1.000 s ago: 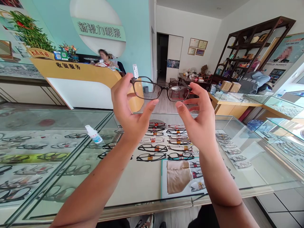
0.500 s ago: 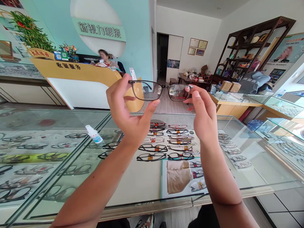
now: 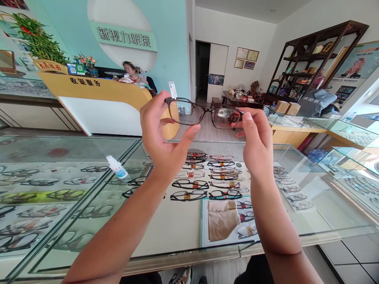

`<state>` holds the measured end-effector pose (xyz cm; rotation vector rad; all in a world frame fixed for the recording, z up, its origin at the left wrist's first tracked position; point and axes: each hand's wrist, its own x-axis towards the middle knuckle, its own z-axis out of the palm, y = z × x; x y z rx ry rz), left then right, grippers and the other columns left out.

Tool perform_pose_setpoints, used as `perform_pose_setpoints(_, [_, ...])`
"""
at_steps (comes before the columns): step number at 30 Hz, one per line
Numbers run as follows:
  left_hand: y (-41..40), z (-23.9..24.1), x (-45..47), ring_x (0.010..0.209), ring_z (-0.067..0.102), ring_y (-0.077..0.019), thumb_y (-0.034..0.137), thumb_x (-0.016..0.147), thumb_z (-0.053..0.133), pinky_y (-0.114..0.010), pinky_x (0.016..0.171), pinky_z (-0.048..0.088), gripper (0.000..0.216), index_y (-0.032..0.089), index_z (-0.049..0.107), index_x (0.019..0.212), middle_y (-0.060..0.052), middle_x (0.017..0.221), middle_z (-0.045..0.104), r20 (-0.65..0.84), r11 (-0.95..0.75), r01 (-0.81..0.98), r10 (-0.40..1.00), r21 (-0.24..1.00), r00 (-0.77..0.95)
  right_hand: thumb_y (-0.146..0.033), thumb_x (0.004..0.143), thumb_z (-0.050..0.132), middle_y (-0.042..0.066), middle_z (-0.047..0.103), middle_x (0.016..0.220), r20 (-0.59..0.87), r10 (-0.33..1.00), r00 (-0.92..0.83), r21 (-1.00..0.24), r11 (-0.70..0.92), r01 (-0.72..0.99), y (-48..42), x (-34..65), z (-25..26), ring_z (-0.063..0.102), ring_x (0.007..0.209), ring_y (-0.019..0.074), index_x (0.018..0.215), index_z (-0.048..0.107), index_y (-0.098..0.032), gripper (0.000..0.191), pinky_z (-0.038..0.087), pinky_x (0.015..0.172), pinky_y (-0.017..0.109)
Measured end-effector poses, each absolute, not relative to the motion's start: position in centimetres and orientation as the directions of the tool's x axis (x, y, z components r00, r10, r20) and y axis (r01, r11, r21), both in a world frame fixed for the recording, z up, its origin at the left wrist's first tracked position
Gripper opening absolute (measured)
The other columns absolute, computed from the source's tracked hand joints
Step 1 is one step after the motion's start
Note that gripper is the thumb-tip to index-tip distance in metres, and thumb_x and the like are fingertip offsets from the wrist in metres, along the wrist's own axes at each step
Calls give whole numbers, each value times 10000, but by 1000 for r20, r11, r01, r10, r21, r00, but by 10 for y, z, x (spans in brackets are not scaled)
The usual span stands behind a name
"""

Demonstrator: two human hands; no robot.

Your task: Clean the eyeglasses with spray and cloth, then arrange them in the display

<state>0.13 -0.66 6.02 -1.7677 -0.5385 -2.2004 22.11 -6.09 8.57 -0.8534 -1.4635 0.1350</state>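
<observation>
A pair of dark-framed eyeglasses (image 3: 207, 110) is held up above the glass counter, slightly tilted, its lenses upright. My left hand (image 3: 161, 132) grips the frame at its left end, thumb stretched out below the lens. A small white tag (image 3: 172, 90) sticks up from that end. At the other end, my right hand (image 3: 256, 136) pinches the right hinge and temple between thumb and fingers. Below the hands, a beige cleaning cloth (image 3: 223, 221) lies folded on the counter top. A white spray bottle (image 3: 117, 167) rests to the left.
Rows of eyeglasses (image 3: 191, 184) fill the glass display counter (image 3: 174, 228) in front of me. Beyond it stands a yellow and white cashier desk (image 3: 100, 106) with a person (image 3: 137, 77) behind it. More glass cases (image 3: 349, 132) and a dark shelf (image 3: 310, 59) are on the right.
Both hands have shifted slightly right with the eyeglasses. The frame now tilts a little more, its right end lower.
</observation>
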Motion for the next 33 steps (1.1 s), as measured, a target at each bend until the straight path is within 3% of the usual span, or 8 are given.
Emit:
perform_pose_setpoints(5, [15, 59, -5, 1374, 687, -342, 734, 831, 885, -406, 811, 664, 898, 448, 546, 1611, -92, 1539, 624, 977, -960, 238, 102, 145, -186, -701, 1135, 477, 74, 746, 1164, 835, 527, 160, -533, 701, 474, -71, 218, 88, 762, 1015, 266, 1221, 658, -304, 444, 615, 781, 418])
perform_pose_setpoints(11, [22, 60, -13, 1486, 628, -362, 753, 821, 900, -495, 1071, 655, 938, 434, 535, 1624, -97, 1583, 609, 978, -972, 145, 166, 184, -129, -664, 1134, 518, 58, 748, 1100, 829, 536, 160, -544, 708, 450, -78, 216, 90, 752, 994, 235, 1205, 661, -297, 400, 579, 789, 378])
perform_pose_setpoints(22, [14, 60, -9, 1488, 626, -374, 787, 726, 947, -427, 977, 657, 1039, 438, 561, 1625, -113, 1606, 601, 979, -978, 115, 159, 175, -131, -608, 1123, 587, 36, 741, 1024, 811, 556, 184, -582, 728, 364, -80, 214, 92, 711, 987, 213, 1155, 662, -287, 331, 537, 861, 371])
perform_pose_setpoints(27, [8, 59, -6, 1443, 655, -342, 722, 776, 958, -335, 817, 614, 988, 406, 560, 1624, -118, 1595, 614, 974, -969, 154, 169, 192, -153, -622, 1120, 591, 44, 740, 1034, 807, 563, 178, -586, 727, 358, -78, 215, 92, 709, 997, 220, 1172, 659, -290, 343, 544, 862, 377])
perform_pose_setpoints(33, [-12, 55, 9, 1400, 670, -312, 658, 913, 879, -351, 831, 598, 810, 377, 551, 1598, -110, 1569, 626, 947, -920, 252, 256, 301, -195, -646, 1120, 589, 56, 718, 1003, 795, 580, 180, -603, 722, 338, -71, 218, 90, 702, 993, 233, 1142, 654, -290, 363, 551, 806, 374])
